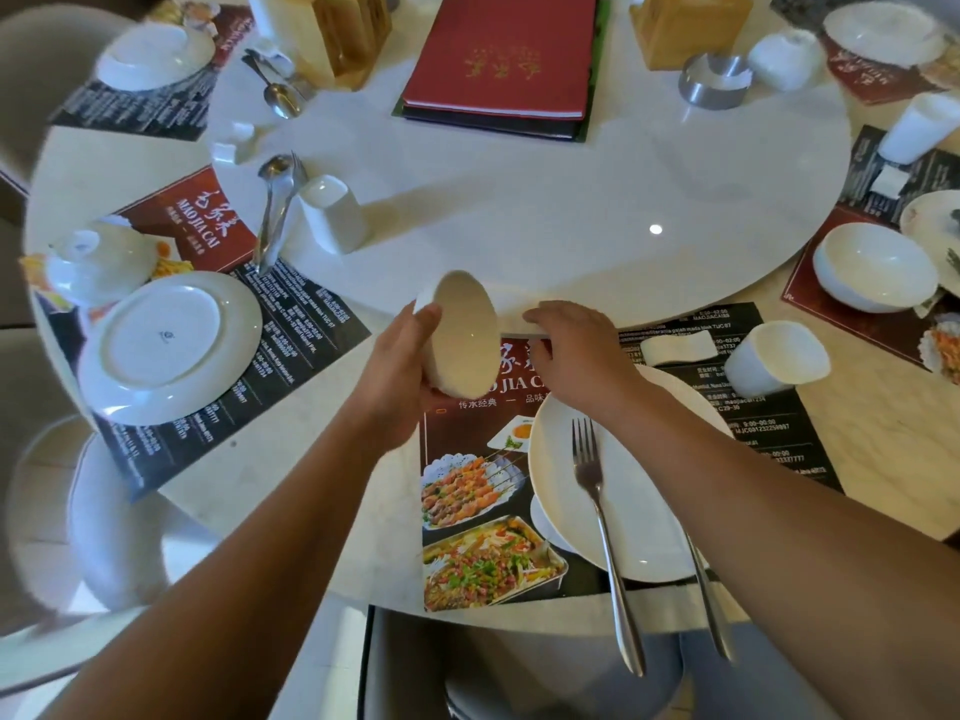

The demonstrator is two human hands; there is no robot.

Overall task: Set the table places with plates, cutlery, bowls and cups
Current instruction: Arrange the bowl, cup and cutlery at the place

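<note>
My left hand (400, 376) is shut on a white bowl (464, 335), held tilted on its side above the top of the near placemat (467, 491). Just right of the bowl, my right hand (576, 345) hovers palm down with loose fingers and nothing in it, at the edge of the turntable (571, 210). On the placemat's right half lies a white plate (639, 511) with a fork (597, 506) on it. A second utensil handle (711, 615) shows under my right forearm. A white cup (774, 358) lies tipped beside a small white rest (678, 349).
The left place has an upside-down plate (161, 350), an overturned bowl (98, 267), a spoon and fork (275, 210) and a cup (332, 213). A bowl (872, 267) sits at the right place. A red menu (498, 54) and wooden holders stand on the turntable.
</note>
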